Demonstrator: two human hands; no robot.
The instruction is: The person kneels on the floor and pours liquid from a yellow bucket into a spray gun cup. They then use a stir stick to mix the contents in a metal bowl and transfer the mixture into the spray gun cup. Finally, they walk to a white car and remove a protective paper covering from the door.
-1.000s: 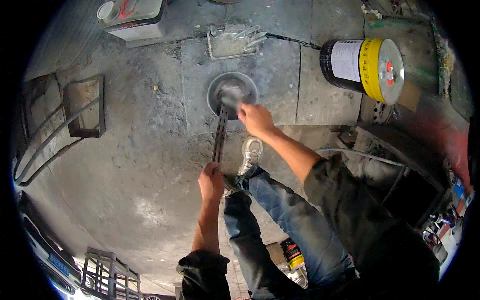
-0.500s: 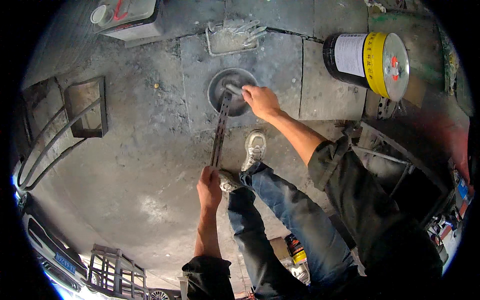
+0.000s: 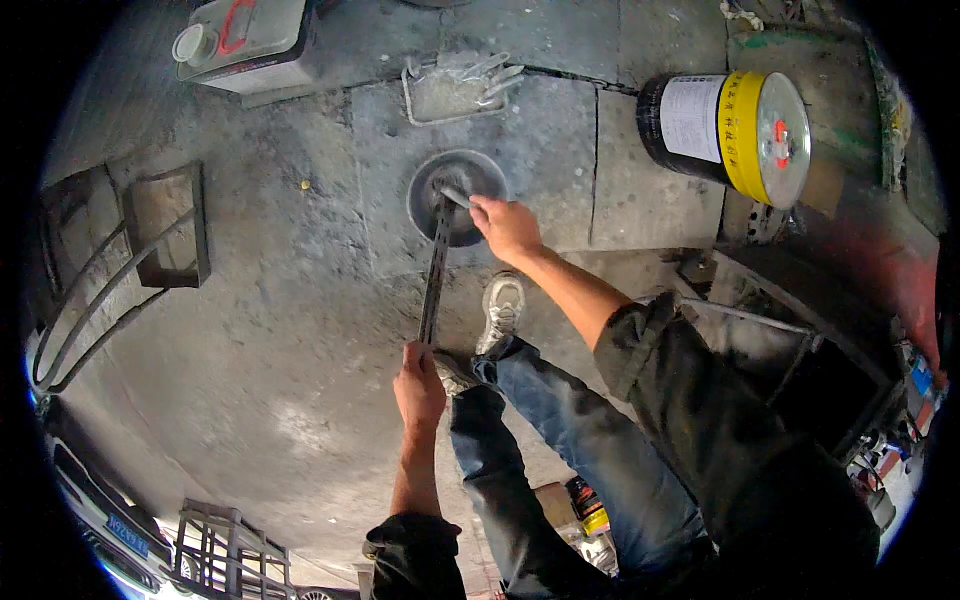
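My left hand (image 3: 418, 385) is closed round the near end of a long, narrow metal bar (image 3: 435, 285) with slots along it. The bar slants away from me, its far end inside a round grey basin (image 3: 498, 178) on the floor. From the right, my right hand (image 3: 511, 230) grips a short grey tool (image 3: 458, 197) with a stick-like handle. That tool's tip is at the bar's far end, over the basin; its working end is too dark to make out.
Beyond the basin lies a shallow tray (image 3: 428, 100) with gloves on it. A black-and-yellow drum (image 3: 741, 130) lies at the far right, a metal can (image 3: 250, 45) at the far left. Metal frames (image 3: 205, 225) stand left and right. My shoe (image 3: 501, 305) is near the basin.
The view has shifted slightly, so the floor things sit a little lower. My right hand has drawn a little nearer to me relative to the basin. Both hands keep their holds.
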